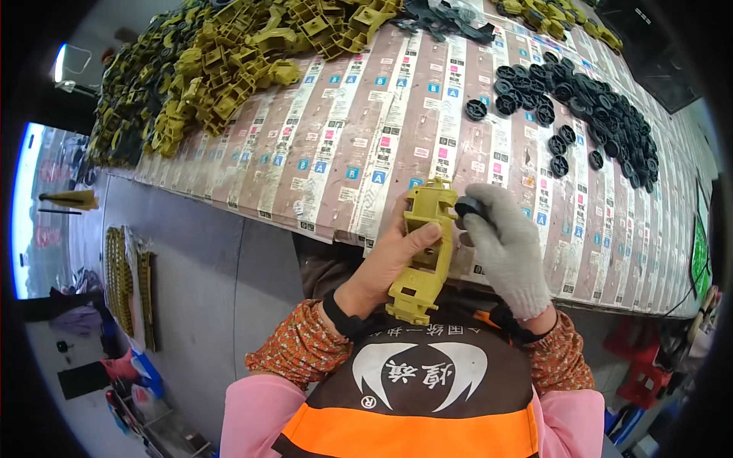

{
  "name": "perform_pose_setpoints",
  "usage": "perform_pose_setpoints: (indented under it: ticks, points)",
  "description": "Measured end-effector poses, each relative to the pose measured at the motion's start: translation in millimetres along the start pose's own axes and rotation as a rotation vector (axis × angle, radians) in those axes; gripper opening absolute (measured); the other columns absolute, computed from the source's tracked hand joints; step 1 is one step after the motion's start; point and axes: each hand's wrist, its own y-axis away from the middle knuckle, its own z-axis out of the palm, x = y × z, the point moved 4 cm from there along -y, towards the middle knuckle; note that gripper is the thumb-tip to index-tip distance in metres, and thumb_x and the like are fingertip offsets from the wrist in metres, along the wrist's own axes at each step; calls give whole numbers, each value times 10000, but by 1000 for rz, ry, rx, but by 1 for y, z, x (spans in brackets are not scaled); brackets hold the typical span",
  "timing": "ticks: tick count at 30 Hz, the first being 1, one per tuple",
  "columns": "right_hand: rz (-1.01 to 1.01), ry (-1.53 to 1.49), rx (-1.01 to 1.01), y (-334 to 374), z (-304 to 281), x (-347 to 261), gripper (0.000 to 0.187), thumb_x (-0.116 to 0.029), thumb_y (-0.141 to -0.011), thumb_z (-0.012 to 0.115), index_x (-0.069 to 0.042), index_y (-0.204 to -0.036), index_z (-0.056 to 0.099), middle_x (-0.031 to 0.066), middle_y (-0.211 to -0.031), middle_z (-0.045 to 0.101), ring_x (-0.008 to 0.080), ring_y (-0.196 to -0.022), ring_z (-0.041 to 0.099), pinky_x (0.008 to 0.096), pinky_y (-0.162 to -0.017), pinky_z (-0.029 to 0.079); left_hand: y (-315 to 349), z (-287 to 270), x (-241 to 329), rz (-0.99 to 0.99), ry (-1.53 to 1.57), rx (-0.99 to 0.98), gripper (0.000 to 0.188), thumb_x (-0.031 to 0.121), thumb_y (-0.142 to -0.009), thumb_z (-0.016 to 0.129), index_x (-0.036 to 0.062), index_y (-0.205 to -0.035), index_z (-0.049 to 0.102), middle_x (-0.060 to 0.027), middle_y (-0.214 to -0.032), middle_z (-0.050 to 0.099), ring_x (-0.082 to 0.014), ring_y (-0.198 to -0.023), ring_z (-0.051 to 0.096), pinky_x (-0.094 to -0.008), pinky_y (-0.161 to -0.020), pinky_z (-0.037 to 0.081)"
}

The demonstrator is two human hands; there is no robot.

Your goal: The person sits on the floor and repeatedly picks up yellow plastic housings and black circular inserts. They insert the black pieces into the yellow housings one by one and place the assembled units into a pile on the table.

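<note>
My bare left hand [385, 263] is wrapped round a yellow-green plastic toy vehicle chassis [421, 286], its thumb laid across the middle. The chassis is held lengthwise above my lap at the table's near edge. On its right, my right hand [508, 248], in a pale knitted glove, pinches a small black plastic wheel [468, 206] at the upper side of the chassis. Whether the wheel touches the chassis I cannot tell. Farther right on the table lies a heap of similar black wheels [603, 114], with several loose ones beside it.
A large pile of yellow-green chassis parts [221, 69] covers the table's far left. Dark plastic parts [447, 21] and more yellow-green pieces [546, 14] lie at the back. The table [336, 175] has a printed covering. Red stools [641, 370] stand below at the right.
</note>
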Motion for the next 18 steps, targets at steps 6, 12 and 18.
perform_pose_setpoints:
  ticks: [6, 12, 18]
  points:
    - [-190, 166, 58, 11, 8, 9, 361, -37, -982, 643, -31, -1342, 616, 185, -1036, 734, 300, -919, 759, 388, -811, 581, -1, 3, -5, 86, -175, 45, 704, 182, -1006, 768, 172, -1551, 323, -42, -1322, 585, -142, -1174, 605, -328, -986, 545]
    - [-200, 217, 56, 21, 6, 14, 399, -19, -950, 616, 8, -1347, 584, 258, -1047, 714, 419, -947, 745, 451, -806, 582, -6, 4, -10, 289, -487, 1, 801, 127, -978, 786, 153, -1571, 249, -71, -1413, 512, -169, -1271, 549, -348, -1077, 488]
    - [-246, 362, -27, 22, 0, 2, 394, -4, -871, 603, -1, -1263, 566, 290, -930, 696, 504, -832, 700, 549, -708, 558, -6, 3, -15, 309, -668, -137, 876, 62, -945, 792, 126, -1588, 200, -85, -1433, 473, -181, -1330, 508, -363, -1117, 459]
